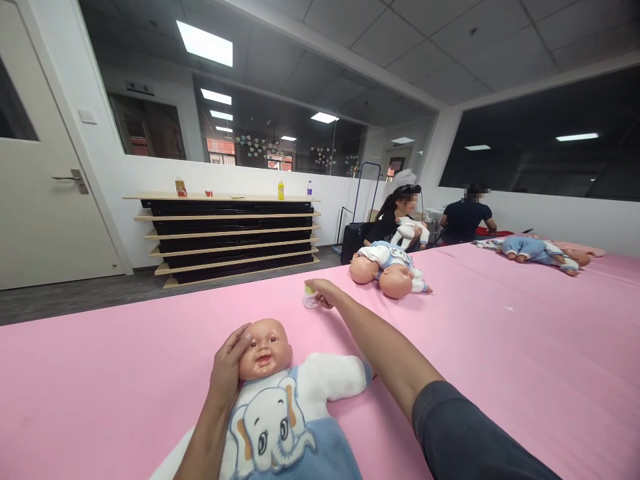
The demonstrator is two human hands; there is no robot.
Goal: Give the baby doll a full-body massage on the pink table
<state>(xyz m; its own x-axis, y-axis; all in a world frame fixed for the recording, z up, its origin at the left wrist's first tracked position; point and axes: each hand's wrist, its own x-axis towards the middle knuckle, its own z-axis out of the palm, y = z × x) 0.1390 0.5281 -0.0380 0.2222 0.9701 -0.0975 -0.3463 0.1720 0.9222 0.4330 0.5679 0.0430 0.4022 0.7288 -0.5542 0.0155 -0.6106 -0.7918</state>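
Note:
A baby doll point(265, 360) in a white and blue outfit with an elephant face lies on its back on the pink table cover point(100, 373). My left hand point(230, 363) cups the side of the doll's head, its fingers curved over the brow and one eye. With my right arm stretched forward, my right hand point(324, 292) grips a small white jar point(310, 300) with a yellow-green top, beyond the doll's head. The jar stands at or just over the cover. Its label is too small to read.
Two more dolls point(395, 280) lie heaped beyond my right hand, and another doll point(535, 252) lies at the far right. Beyond the table, a seated person point(387, 223) holds a doll, and another person point(467, 217) sits farther back. Stacked boards point(235, 233) bear several bottles.

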